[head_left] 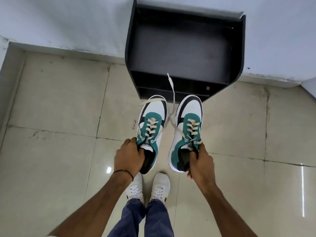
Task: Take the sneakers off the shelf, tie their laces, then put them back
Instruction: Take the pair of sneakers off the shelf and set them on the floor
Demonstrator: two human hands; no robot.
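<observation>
Floor (pixel 51 151): tiled, open beside black shelf (pixel 179 48).
Tongues (pixel 190 146): PUMA.
Left hand (pixel 128 156): grips left sneaker (pixel 152 120) collar.
Right hand (pixel 201 163): grips right sneaker (pixel 189 117) collar.

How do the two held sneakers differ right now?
On the left sneaker a loose lace drapes across the toe; on the right sneaker one flicks up in front of the shelf. The left hand holds the left sneaker, the right hand the right sneaker, each by the collar. Both are teal, white, black and untied.
</observation>
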